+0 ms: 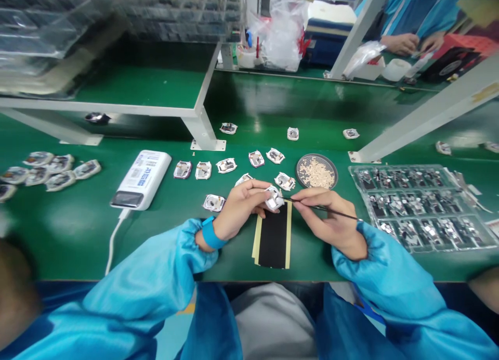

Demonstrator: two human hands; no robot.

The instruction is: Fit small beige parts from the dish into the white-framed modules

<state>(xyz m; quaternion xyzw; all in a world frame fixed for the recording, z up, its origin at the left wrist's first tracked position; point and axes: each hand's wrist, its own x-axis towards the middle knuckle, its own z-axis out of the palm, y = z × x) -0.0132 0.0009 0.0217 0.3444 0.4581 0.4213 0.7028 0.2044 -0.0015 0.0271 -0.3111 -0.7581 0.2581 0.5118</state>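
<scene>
Between the fingers of my left hand [249, 197] is a small white watch case [274, 197] with parts showing inside. My right hand [325, 214] pinches thin dark tweezers [339, 213], whose tip meets the right edge of that case. Under the two hands lies a black strip with yellow edges [273, 240]. Similar open watch cases lie around them, among them one [214, 202] left of my left hand and another [285, 181] just beyond the held one. A round dark dish [316, 171] of small beige pieces stands past my right hand.
At right lies a clear compartment tray [421, 206] full of small parts. A white device [142, 180] with a cable stands at left, near more watch cases [58, 170]. Metal shelf legs [205, 128] rise behind. Across the bench, another person's hands [409, 42] are at work.
</scene>
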